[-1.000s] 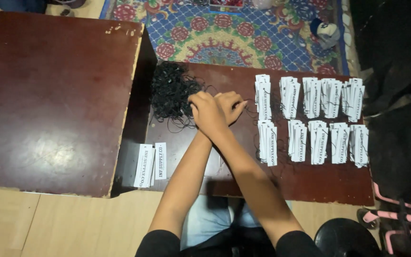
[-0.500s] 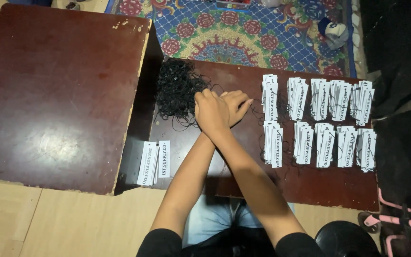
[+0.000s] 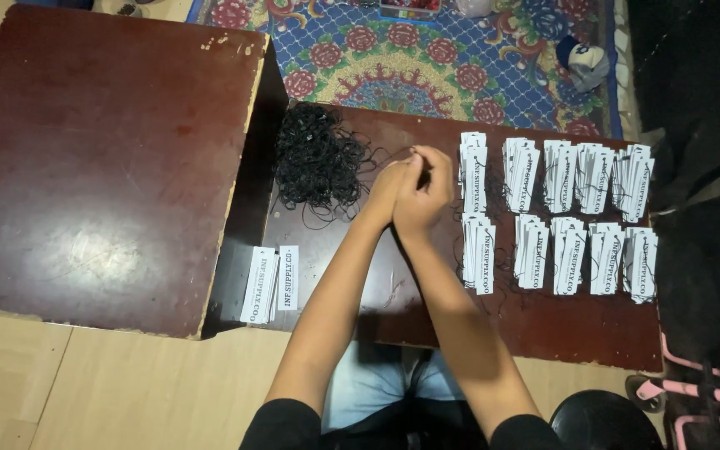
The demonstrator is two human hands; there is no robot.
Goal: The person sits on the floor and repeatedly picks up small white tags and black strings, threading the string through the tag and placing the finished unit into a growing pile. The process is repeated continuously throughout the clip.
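Note:
My left hand (image 3: 383, 190) and my right hand (image 3: 427, 187) are pressed together over the low dark table (image 3: 543, 333). Their fingertips pinch a thin black string just right of a tangled pile of black strings (image 3: 314, 158). Whether a tag is also between the fingers is hidden. To the right of my hands lie two rows of stacked white paper tags, an upper row (image 3: 560, 173) and a lower row (image 3: 568, 254), with black strings on them. A small stack of plain white tags (image 3: 272, 282) lies at the table's near left corner.
A larger, higher brown table (image 3: 102, 167) adjoins on the left. A patterned rug (image 3: 427, 50) with a cap (image 3: 585, 58) on it lies beyond. A black stool (image 3: 602, 421) and a pink and black bag (image 3: 693, 392) sit at the lower right.
My hands have drawn a little away from the string pile toward the tag stacks, and the fingers have closed tighter together. The tags have not moved.

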